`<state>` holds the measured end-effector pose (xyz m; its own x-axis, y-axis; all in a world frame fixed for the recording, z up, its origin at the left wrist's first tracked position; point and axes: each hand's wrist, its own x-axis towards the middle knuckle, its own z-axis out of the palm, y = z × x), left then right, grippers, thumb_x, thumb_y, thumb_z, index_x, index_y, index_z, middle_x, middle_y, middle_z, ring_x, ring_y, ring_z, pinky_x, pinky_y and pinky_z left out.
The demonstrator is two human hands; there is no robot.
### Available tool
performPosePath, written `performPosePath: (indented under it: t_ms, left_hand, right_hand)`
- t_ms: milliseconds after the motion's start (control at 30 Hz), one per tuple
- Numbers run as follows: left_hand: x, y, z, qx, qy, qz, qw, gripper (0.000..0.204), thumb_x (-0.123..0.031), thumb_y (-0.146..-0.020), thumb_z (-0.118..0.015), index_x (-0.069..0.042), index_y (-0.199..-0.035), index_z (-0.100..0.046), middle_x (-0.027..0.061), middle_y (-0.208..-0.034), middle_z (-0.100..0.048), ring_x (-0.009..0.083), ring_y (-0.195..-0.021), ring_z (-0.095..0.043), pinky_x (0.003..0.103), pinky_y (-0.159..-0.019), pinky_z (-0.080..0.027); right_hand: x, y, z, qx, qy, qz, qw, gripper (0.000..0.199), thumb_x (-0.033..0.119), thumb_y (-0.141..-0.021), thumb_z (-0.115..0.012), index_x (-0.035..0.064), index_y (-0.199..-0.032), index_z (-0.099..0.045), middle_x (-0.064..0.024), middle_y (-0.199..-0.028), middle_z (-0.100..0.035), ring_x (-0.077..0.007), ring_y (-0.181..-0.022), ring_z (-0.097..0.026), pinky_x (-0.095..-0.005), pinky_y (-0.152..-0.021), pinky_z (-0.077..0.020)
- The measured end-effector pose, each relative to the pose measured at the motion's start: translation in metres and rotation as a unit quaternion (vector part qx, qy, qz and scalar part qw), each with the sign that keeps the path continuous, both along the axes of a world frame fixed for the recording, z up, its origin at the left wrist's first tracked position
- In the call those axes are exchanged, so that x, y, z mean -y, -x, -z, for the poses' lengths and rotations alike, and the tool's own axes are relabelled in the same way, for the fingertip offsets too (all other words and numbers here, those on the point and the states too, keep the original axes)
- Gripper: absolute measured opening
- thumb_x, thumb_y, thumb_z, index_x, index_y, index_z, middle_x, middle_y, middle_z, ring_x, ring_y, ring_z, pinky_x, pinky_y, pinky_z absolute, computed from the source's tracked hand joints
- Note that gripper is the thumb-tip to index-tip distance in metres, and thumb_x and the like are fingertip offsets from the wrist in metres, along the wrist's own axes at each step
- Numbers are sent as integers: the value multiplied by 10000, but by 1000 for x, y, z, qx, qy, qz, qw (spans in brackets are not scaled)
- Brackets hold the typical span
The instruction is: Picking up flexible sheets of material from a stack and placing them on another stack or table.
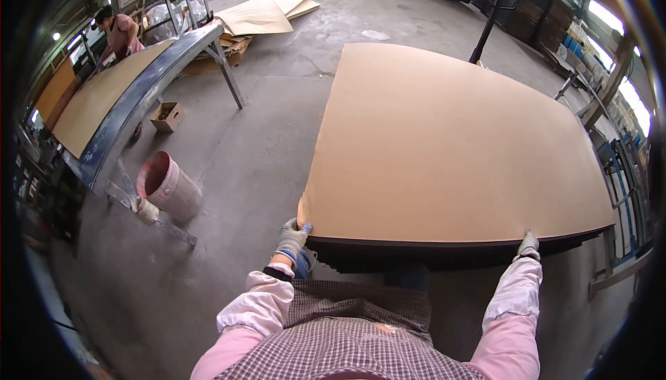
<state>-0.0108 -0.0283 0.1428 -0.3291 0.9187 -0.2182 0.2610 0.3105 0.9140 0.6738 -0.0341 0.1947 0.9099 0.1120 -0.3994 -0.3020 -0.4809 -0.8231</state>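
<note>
A large tan sheet (451,144), like cardboard or board, lies flat on top of a stack of dark sheets (368,254). My left hand (291,238), in a striped work glove, is closed on the sheet's near left corner, which bends slightly upward. Farther right along the near edge, my right hand (528,246) pinches the sheet with the thumb on top. Its other fingers are hidden below the edge.
At left, a person (125,33) leans over a metal-legged table (156,78) bearing another tan sheet (111,99). A reddish bucket (170,184) and a small cardboard box (166,117) stand beside it. Beyond the stack rises a pallet-jack handle (494,15); metal racks (624,192) line the right.
</note>
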Motion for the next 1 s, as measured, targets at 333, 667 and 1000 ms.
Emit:
performPosePath:
  t_ms: [333, 667, 1000]
  left_hand:
    - [-44, 32, 2, 67, -4, -63, 996, 623, -447, -698, -604, -20, -1124, -448, 91, -922, -589, 211, -764, -566, 325, -671, -453]
    - [-63, 10, 59, -18, -54, 101, 993, 699, -509, -759, -492, -62, -1258, -291, 106, -1217, -394, 235, -1044, -434, 311, -876, -362]
    - [-43, -7, 37, -30, -80, 2, 996, 764, -391, -693, -644, 1, -1244, -287, 133, -1211, -398, 266, -1037, -435, 338, -910, -335]
  right_hand:
    - [11, -56, 26, 143, 317, -154, 925, 658, 603, -672, -519, 1, -930, -579, -125, -932, -586, -247, -861, -555, -351, -723, -457]
    - [3, 25, -58, -113, 264, -212, 934, 870, 681, -697, -263, 69, -1302, -136, -171, -1351, -90, -328, -1239, -142, -380, -1022, -98]
    - [18, 18, -18, 190, 178, -121, 958, 523, 501, -697, -498, 30, -912, -575, -167, -931, -559, -284, -859, -542, -373, -712, -432]
